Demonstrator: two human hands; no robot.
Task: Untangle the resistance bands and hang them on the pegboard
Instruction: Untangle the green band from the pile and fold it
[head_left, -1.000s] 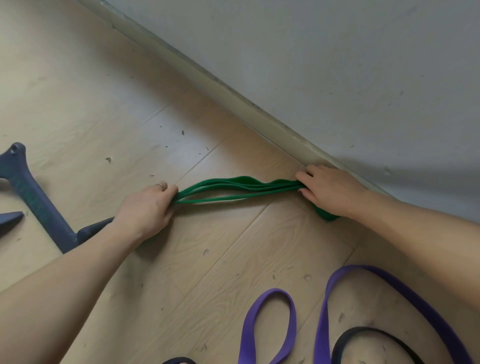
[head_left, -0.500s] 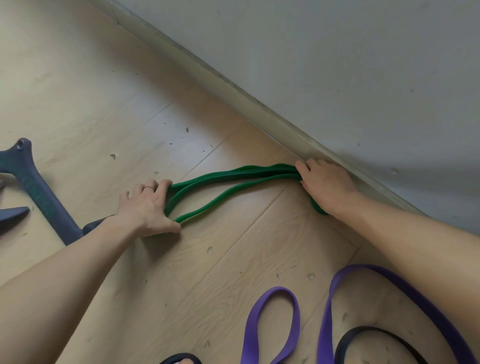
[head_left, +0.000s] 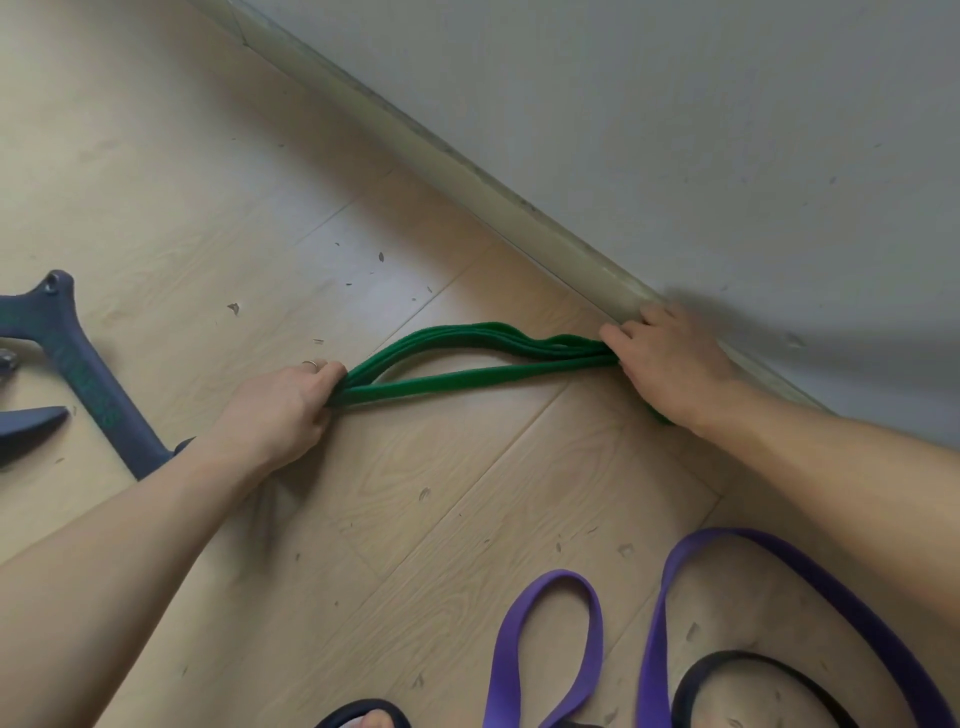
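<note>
Two hands: both work the green resistance band (head_left: 470, 364) on the wooden floor (head_left: 467, 509), close to the baseboard (head_left: 519, 208).
Head view, left hand (head_left: 280, 410): fingers curled round the bunched left end of the green band, gripping it against the floor.
Head view, right hand (head_left: 670, 364): fingers curled over the right end where the strands gather; a bit of green shows under the wrist. Slightly blurred, so the exact pinch is unclear.
Band state: several strands run between the hands, one lower strand bowed apart from the upper bundle, so it looks doubled over itself, not yet a single open loop.
Doing it well: likely best to keep one end pinned, slacken instead of stretching, and lift the separate strand clear of the bundle; pulling hard would probably tighten any twist.
Other bands: a purple resistance band (head_left: 550, 639) and a black band (head_left: 753, 670) lie looped nearer the person, apart from the green one.
Nearby: a dark blue equipment frame (head_left: 83, 364) lies left.
Pegboard: not in view.
</note>
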